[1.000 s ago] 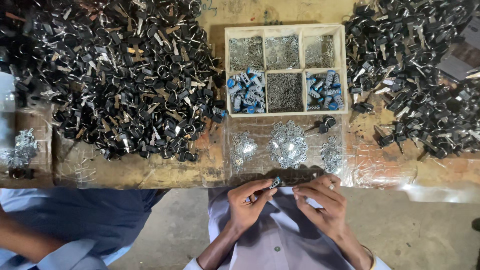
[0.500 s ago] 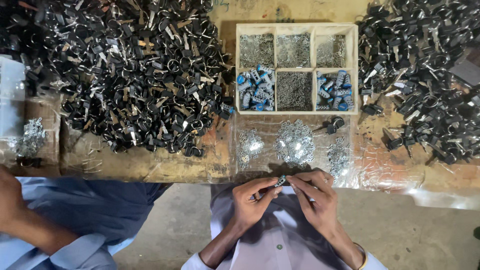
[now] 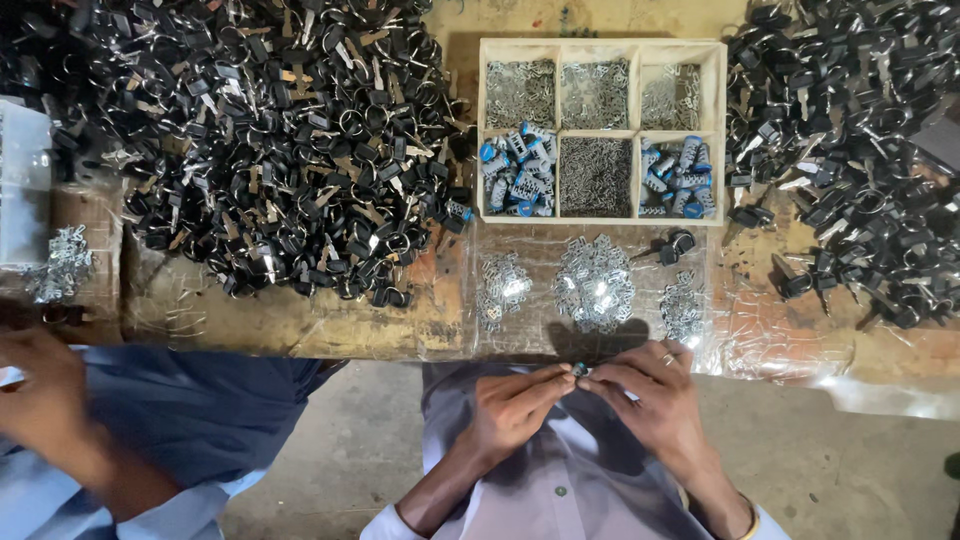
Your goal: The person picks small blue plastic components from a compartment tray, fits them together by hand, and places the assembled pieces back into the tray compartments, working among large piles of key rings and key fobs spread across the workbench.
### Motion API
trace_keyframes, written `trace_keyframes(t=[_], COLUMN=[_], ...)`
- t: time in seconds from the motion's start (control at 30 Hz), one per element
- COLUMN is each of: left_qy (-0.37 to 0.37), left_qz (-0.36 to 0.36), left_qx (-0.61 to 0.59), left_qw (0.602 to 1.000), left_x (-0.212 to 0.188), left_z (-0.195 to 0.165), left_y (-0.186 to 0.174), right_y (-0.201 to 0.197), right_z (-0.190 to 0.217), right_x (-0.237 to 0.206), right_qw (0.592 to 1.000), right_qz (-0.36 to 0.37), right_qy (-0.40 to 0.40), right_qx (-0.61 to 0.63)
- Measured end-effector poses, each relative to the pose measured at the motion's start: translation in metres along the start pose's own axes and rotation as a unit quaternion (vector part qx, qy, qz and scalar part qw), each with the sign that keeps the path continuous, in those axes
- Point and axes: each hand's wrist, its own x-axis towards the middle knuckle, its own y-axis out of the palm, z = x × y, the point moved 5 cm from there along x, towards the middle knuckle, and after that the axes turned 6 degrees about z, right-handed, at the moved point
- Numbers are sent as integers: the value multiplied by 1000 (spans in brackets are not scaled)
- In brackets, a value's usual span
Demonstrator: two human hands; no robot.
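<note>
My left hand (image 3: 512, 410) and my right hand (image 3: 648, 392) meet over my lap, just below the workbench edge. Their fingertips pinch one small dark-and-blue lock part (image 3: 580, 371) between them. Just above the hands, on clear plastic sheet, lie three little heaps of small silver metal pieces (image 3: 594, 283). A black key (image 3: 668, 248) lies next to them. Beyond stands a wooden tray (image 3: 600, 134) with six compartments: silver pieces in four, blue lock parts (image 3: 516, 178) in two.
Big heaps of black keys on rings cover the bench at the left (image 3: 270, 150) and at the right (image 3: 850, 130). Another person's blurred hand (image 3: 45, 400) and blue clothing (image 3: 190, 420) are at lower left. A small silver pile (image 3: 60, 265) lies at far left.
My hands have stayed together on the small part, fingers shifting slightly. The view has drifted, so the tray sits further right. The other person's hand has come into view at the lower left.
</note>
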Motion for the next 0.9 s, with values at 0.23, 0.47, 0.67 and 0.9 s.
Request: trace_keyframes(t=[0.23,0.47,0.67,0.9], left_qy=[-100,-166,-185,-177], left_qz=[-28,-62,-59,-61], left_qx=[-148,-247,-210,-140], left_qw=[984,953,958,972], left_x=[-9,-20,-17,-12], left_z=[17,37,36,29], left_y=[0,8,6,1], right_y=[-25,-24,-19,1], right_z=[8,3,-1,12], right_x=[3,-7,-15,3], right_qw=[988,994,998,987], right_qz=[-45,-44,-34,-34], right_qy=[12,-1,-59,4], right_qx=[-147,-101,4,155])
